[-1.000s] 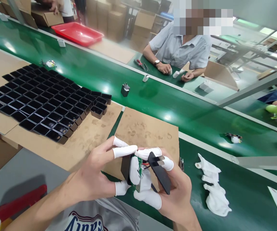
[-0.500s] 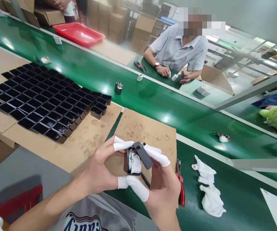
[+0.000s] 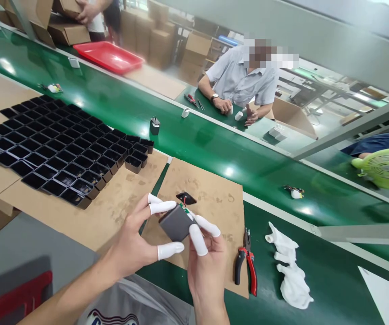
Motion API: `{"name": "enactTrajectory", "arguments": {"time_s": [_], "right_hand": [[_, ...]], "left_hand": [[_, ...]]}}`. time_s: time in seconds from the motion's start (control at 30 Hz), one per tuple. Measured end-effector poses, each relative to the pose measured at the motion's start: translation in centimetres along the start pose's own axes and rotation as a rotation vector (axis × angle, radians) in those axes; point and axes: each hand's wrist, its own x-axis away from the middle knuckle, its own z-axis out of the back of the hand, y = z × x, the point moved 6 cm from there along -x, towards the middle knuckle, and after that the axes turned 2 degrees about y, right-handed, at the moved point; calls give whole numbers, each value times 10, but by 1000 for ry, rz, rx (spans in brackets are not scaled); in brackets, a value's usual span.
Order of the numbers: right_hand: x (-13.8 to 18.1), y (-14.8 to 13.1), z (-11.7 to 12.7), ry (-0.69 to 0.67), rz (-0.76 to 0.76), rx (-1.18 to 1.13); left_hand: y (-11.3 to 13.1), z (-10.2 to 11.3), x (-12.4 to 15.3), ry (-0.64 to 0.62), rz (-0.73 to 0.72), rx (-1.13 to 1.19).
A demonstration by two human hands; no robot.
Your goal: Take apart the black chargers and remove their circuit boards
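Note:
A dark grey charger housing point(image 3: 177, 224) is tilted between my hands, its broad side facing me. A strip of green circuit board point(image 3: 183, 207) shows at its upper end, with a red wire by a small black end cap point(image 3: 186, 197). My right hand point(image 3: 207, 253) pinches the housing's right side with white-covered fingertips. My left hand point(image 3: 136, 239) spans it from the left, fingertips at the upper corner and thumb along the lower edge. Red-and-black pliers point(image 3: 246, 262) lie to the right of my right hand.
Rows of open black housings point(image 3: 62, 149) stand on cardboard point(image 3: 120, 212) at left. A plug charger point(image 3: 154, 125) stands on the green belt point(image 3: 208, 144). White finger cots point(image 3: 292, 275) lie at right. A co-worker point(image 3: 242, 81) sits across, near a red tray point(image 3: 109, 56) and a green fan point(image 3: 387, 167).
The housing has turned from its open end facing me to its broad side. The end cap has swung to the far side. My right fingers have shifted onto the housing's right side.

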Motion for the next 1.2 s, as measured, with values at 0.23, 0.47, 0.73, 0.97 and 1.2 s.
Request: {"name": "enactTrajectory", "arguments": {"time_s": [0.23,0.47,0.73,0.97,1.2], "right_hand": [[19,24,-29,84,-456,-442],[36,26,-45,102,-545,-545],[39,21,-54,45,-579,-524],[41,30,-54,62,-559,-455],[14,34,17,355,-48,-91]], "left_hand": [[-25,-26,-3,-40,332,540],[-28,-35,3,113,475,516],[-25,-38,1,145,618,530],[-25,-40,-2,171,554,552],[-55,-35,14,46,550,464]]}}
